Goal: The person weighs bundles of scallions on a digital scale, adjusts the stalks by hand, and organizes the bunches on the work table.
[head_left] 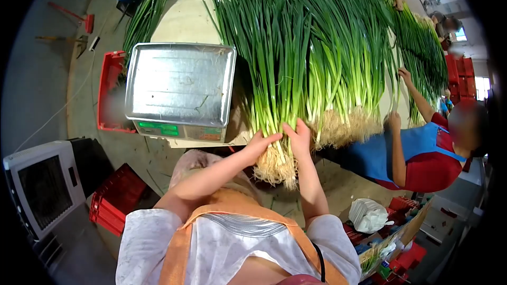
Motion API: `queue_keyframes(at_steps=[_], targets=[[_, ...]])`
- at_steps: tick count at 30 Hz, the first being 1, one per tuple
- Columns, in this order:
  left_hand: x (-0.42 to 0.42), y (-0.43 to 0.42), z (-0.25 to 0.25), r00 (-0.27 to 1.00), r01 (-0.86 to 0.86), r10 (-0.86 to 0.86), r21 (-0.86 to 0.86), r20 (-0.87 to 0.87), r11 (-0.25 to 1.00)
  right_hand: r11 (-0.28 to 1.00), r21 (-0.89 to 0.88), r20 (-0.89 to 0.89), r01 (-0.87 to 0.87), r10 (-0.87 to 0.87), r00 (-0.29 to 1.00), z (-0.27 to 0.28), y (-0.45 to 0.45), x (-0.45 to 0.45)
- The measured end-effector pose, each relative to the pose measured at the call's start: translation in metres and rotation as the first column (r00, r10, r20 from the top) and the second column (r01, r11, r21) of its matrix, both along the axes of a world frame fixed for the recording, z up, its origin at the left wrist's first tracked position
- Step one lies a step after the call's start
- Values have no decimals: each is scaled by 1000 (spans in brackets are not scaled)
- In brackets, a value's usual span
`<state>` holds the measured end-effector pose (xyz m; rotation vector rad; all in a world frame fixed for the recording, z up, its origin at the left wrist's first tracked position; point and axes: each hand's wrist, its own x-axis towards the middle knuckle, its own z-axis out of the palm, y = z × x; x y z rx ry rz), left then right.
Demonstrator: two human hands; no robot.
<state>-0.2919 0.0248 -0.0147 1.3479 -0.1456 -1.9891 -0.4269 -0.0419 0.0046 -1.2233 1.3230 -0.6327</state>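
Now clasping the stalk bunch [274, 108] just above its roots between left hand [299, 138] and right hand [258, 148]; left of the grip, scale [182, 82] with green display [158, 128], writing too small to read.

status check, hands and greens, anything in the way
Left hand and right hand holding long green stalks with pale stringy roots; silver flat-topped scale to the left; nothing visibly blocking hands.

On the tabletop [191, 21], the weighing scale [180, 83] sits at 10 o'clock, spring onions [272, 63] right of it towards 12 and 1. A crate [104, 110] is left of the scale. Another crate [108, 206] lies at 8 o'clock, an air cooler [46, 182] farther left.
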Motion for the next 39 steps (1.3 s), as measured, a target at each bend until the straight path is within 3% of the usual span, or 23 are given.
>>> queue_keyframes(at_steps=[2,3,4,5,7,8,9,11,14,15,16,18,19,20,22,24,25,26,28,31,35,38,39], targets=[[4,3,9,998,-47,42,-99,-55,994,989,93,100,117,-126,987,9,-1,-4],[2,4,-12,998,-56,56,10,-13,998,992,-23,181,126,-119,976,-7,-2,-13],[-3,6,-52,997,-70,67,116,30,991,966,41,188,257,-260,947,-3,-3,-3],[-6,15,-100,964,-173,196,133,-182,976,913,307,242,269,-348,906,-28,0,-9],[8,16,-70,992,-107,118,178,-54,978,821,540,278,185,-381,882,-59,7,-9],[12,15,-53,997,-75,75,204,9,976,832,539,280,131,-324,904,-63,14,-5],[12,15,-46,972,-150,175,159,-158,976,838,540,280,76,-264,923,-66,22,-5],[12,19,-40,981,-103,103,8,-163,995,861,502,316,-81,-95,944,-64,25,-3],[10,19,-42,993,6,-13,-57,-113,998,679,715,-22,166,-216,976,-43,12,17],[8,22,-57,998,44,-46,-42,-45,998,691,680,-66,245,-275,959,-49,13,19],[5,24,-71,997,77,-77,-23,22,997,736,659,25,154,-226,974,-61,14,11],[21,24,-25,988,-14,-6,-130,-154,991,808,589,201,-31,-109,973,-85,11,-7],[24,28,-22,984,-52,28,-133,-176,990,803,593,226,53,-230,947,-32,13,10],[26,30,-21,978,-89,61,-135,-198,987,790,611,342,41,-311,887,-25,13,9],[26,33,-28,997,-21,11,-117,-80,993,818,568,490,-90,-249,836,-32,15,7],[26,33,-42,998,46,-42,-97,39,994,794,608,175,14,-151,973,-46,19,20],[24,32,-42,988,112,-85,-211,132,971,786,618,184,-23,-116,976,-49,23,26],[22,35,-43,967,182,-113,-310,227,933,882,469,228,-55,-61,972,-50,31,32],[29,37,-33,898,375,-305,-188,316,908,880,470,222,-69,-42,974,-48,30,36],[33,40,-37,976,213,-202,-157,88,964,874,482,272,-68,-76,959,-42,26,32],[33,46,-30,999,41,-42,-46,-24,998,864,497,346,-81,-112,931,-53,28,20],[33,49,-30,998,29,-27,-28,52,999,862,503,337,-64,-127,933,-54,30,21],[29,52,-48,996,75,-67,-140,55,987,865,499,315,-54,-123,941,-58,32,22]])
